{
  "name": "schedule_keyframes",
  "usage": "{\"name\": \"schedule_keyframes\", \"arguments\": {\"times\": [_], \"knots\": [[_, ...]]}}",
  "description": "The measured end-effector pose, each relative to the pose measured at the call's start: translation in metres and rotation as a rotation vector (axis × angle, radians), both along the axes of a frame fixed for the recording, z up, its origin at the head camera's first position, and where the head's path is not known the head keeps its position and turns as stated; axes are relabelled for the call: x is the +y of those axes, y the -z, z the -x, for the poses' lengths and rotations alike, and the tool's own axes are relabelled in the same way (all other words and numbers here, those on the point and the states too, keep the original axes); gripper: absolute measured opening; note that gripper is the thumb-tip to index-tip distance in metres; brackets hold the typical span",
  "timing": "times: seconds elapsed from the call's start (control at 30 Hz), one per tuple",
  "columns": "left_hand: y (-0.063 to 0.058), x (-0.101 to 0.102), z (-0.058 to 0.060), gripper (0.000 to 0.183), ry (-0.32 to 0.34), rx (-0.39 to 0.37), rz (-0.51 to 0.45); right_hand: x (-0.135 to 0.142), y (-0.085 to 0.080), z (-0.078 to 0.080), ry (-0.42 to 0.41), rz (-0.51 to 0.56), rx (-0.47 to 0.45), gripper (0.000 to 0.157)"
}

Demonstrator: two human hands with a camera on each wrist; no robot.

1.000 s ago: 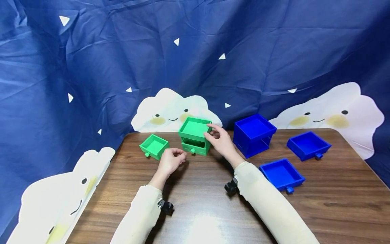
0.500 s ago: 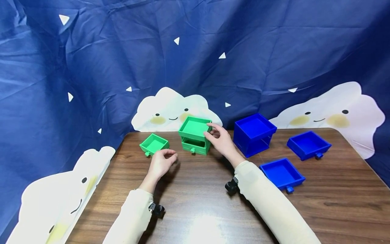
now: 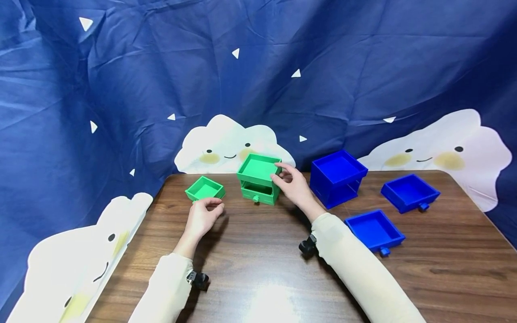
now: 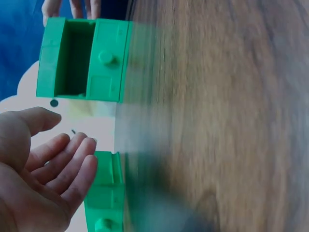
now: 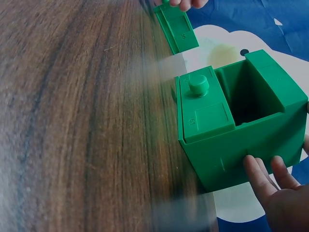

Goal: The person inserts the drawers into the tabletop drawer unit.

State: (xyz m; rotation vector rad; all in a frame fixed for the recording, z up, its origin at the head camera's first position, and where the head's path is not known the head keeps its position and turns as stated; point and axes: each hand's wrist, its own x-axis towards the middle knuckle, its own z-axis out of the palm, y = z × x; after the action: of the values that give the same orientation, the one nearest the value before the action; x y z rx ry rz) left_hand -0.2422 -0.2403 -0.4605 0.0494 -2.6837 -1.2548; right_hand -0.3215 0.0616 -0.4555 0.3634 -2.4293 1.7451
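A small green drawer cabinet stands at the back middle of the table. Its lower drawer, with a round knob, is pushed in, and the upper slot gapes. My right hand touches the cabinet's right side with its fingertips, thumb toward the front. To the left lies a loose green drawer. Over its front edge hovers my left hand, hiding the drawer's knob in the head view. That knob shows in the left wrist view, below loosely bent fingers that hold nothing.
Right of the green cabinet stands a blue cabinet with an open front. Two loose blue drawers lie beside and before it, one near my right sleeve. A blue cloth hangs behind the wooden table.
My left hand has moved left, from in front of the green cabinet to the front of the loose green drawer. The right hand has stayed at the cabinet.
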Motion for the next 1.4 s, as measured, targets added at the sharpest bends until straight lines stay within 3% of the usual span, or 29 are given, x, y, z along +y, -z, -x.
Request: {"name": "schedule_keyframes", "arguments": {"times": [0.67, 0.97, 1.4], "knots": [[-0.003, -0.032, -0.007, 0.029, -0.090, 0.007, -0.007, 0.001, -0.001, 0.001, -0.007, -0.019, -0.016, 0.048], [-0.007, -0.044, -0.005, 0.030, -0.121, -0.010, 0.061, 0.001, -0.003, -0.001, -0.005, -0.020, -0.020, 0.048], [-0.004, -0.061, 0.001, 0.031, -0.160, -0.013, 0.092, 0.001, -0.002, -0.001, 0.000, -0.012, -0.022, 0.049]]}}
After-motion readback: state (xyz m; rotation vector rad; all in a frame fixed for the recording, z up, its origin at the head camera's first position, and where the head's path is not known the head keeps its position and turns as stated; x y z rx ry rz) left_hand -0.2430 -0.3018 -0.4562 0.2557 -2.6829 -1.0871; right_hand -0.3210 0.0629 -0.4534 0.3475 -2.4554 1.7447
